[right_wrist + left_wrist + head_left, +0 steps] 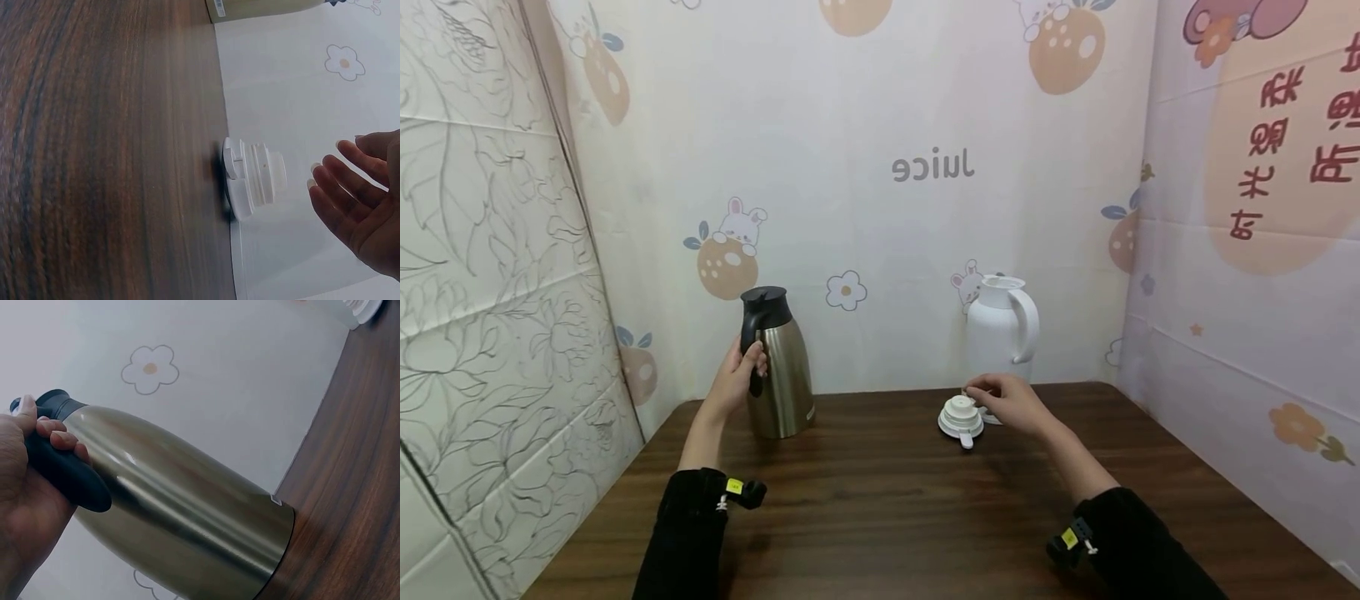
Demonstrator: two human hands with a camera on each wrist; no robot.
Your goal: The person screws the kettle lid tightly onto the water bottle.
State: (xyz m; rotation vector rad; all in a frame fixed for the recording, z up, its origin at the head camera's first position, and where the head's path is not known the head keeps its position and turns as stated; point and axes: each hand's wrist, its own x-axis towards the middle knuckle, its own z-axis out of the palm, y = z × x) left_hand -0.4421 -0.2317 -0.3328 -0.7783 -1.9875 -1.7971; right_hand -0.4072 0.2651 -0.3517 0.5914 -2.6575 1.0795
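Note:
My left hand (733,379) grips the black handle (65,472) of a gold-brown metal thermos jug (782,375), fingers curled round it. The jug's black lid is on, and its base is at the wooden tabletop. My right hand (1011,402) is beside and slightly above a white jug lid (961,417), which lies on the table with its stepped plug upward. In the right wrist view, loosely bent fingers (340,194) stand apart from the lid, holding nothing. Behind that hand is a white thermos jug (996,333) with its top uncovered and its handle toward the right.
The brown wooden table (865,500) runs back to a patterned cloth wall (880,225). More printed cloth hangs along the left and right sides. A small camera is strapped on each black sleeve (688,517).

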